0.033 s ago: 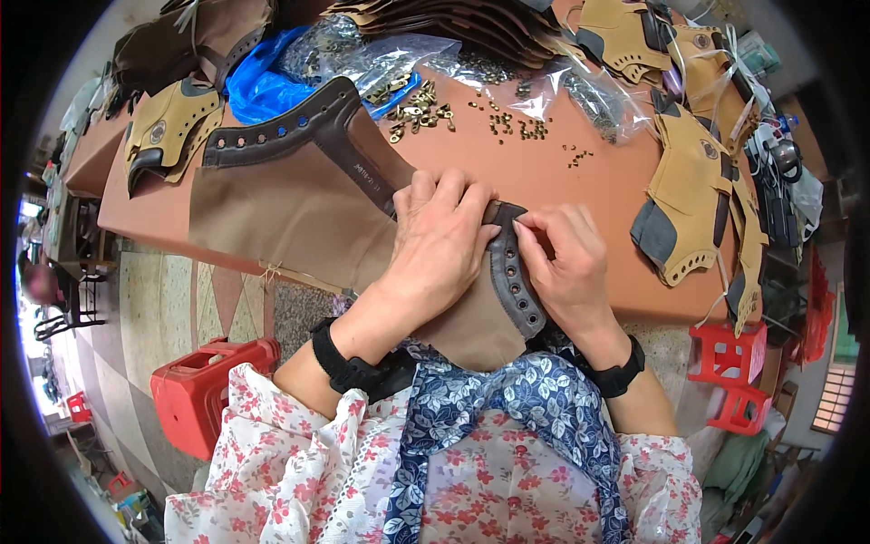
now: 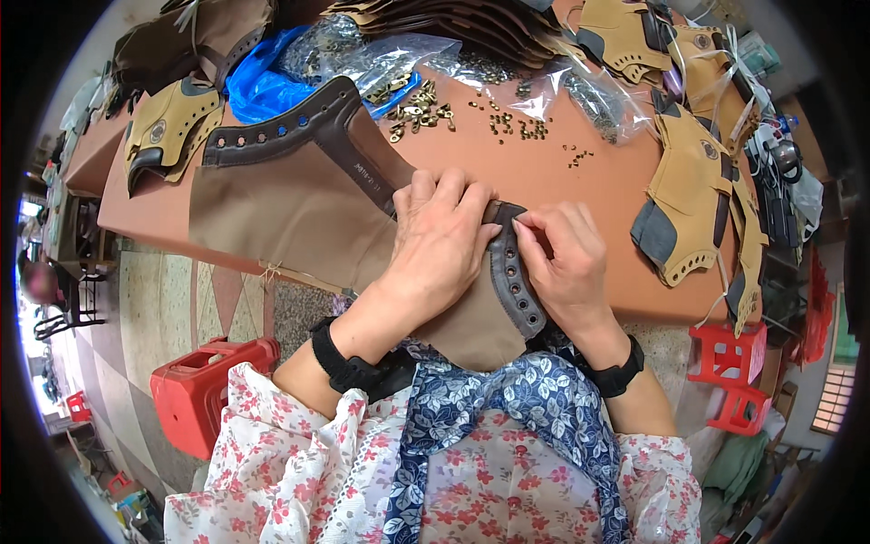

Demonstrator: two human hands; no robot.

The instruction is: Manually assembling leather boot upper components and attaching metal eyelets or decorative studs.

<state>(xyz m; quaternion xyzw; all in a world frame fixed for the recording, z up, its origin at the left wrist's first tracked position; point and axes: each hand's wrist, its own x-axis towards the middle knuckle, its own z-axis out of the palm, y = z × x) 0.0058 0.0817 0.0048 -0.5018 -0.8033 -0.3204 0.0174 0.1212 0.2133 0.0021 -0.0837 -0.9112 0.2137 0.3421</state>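
A brown shoe upper (image 2: pixel 290 204) with dark brown eyelet strips lies across the table edge and hangs toward my lap. My left hand (image 2: pixel 444 236) presses over its middle, the thumb close to the top of the right-hand eyelet strip (image 2: pixel 512 276). At that strip's upper corner, the thumb and forefinger of my right hand (image 2: pixel 566 263) are pinched together at the edge. Whatever small piece they may hold is hidden. Several metal-ringed holes run down this strip. Holes also line the strip on the far left, some showing blue or orange through them.
Beyond the upper, small brass-coloured hooks (image 2: pixel 421 111) and eyelets (image 2: pixel 530 130) are scattered on the orange-brown table (image 2: pixel 616 290). Clear plastic bags (image 2: pixel 399 59) and a blue bag (image 2: pixel 263 86) lie behind. Tan shoe uppers (image 2: pixel 689 190) flank both sides. A red stool (image 2: pixel 195 390) stands at left.
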